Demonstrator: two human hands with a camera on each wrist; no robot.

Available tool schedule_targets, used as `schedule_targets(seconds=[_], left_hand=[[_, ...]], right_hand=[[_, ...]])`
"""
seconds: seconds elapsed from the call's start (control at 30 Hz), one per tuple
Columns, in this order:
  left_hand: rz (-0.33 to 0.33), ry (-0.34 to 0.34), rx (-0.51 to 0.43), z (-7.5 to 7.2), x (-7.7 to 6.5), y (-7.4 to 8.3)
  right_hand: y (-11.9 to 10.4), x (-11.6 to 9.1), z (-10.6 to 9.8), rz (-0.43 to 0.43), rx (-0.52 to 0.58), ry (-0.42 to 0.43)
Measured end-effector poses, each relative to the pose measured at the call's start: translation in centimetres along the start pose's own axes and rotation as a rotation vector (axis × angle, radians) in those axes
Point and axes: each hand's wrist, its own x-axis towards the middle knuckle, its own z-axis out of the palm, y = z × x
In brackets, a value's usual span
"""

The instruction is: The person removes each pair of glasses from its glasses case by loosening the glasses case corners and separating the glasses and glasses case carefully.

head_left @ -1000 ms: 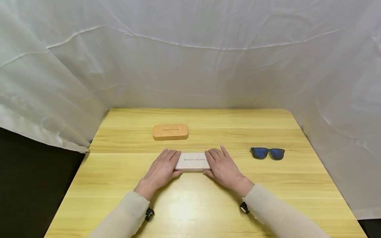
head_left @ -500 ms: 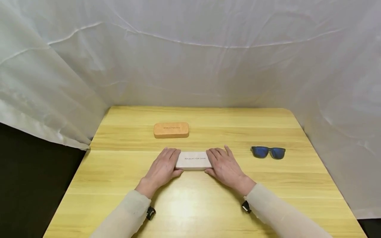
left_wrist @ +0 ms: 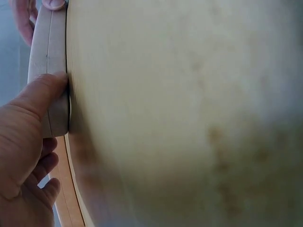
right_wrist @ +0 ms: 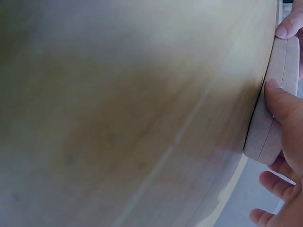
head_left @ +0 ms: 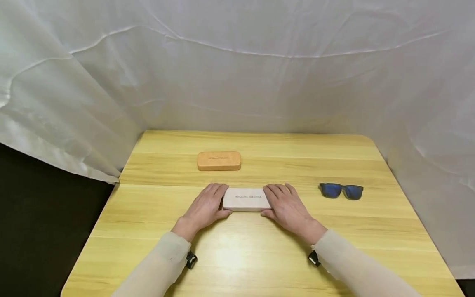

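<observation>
A whitish glasses case with small printed lettering lies flat on the wooden table, its lid closed. My left hand grips its left end, thumb on the near side and fingers over the far side. At the right end my right hand holds it the same way. In the left wrist view the thumb presses the side of the case, across a thin seam. The right wrist view shows the other thumb against the case, with some fingers spread past its end.
Behind the left hand lies an orange-brown glasses case, closed. Sunglasses with blue lenses rest to the right of the right hand. A pale curtain hangs around the back and sides of the table.
The head view has shifted slightly, so everything sits a little further right in it. Both hands keep their grip on the whitish case, which stays in place on the table.
</observation>
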Motion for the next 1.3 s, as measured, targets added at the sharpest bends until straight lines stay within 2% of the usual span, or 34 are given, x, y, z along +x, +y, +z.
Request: schedule_targets(seconds=[0.1,0.27,0.37,0.47,0.77,0.93,1.1,1.3], left_hand=[[-0.012,-0.029,-0.029,-0.2,0.1,-0.2],[-0.079,-0.12,-0.102,-0.3,0.3,-0.8],[-0.098,-0.147,-0.127,-0.2,0.3,-1.1],[-0.094,-0.146,-0.114,0.0,0.4,-1.2],[-0.064,-0.103,0.011,0.3,0.3,-1.2],[-0.064,-0.101,0.036,0.1,0.5,-1.0],[-0.031,-0.084,0.071,-0.1,0.8,-1.1],[-0.039,-0.112,0.075,-0.1,0.9,-1.2]], right_hand=[[0.0,0.0,-0.1,-0.003,0.004,-0.003],[-0.1,0.0,-0.2,-0.013,0.009,-0.005],[-0.1,0.0,-0.1,-0.016,0.007,-0.008],[-0.2,0.0,-0.1,-0.016,0.005,-0.01],[-0.4,0.0,-0.3,-0.015,0.011,-0.002],[-0.3,0.0,-0.2,-0.01,0.012,-0.005],[-0.2,0.0,0.0,-0.006,0.019,-0.002],[-0.1,0.0,0.1,-0.016,0.024,0.022]])
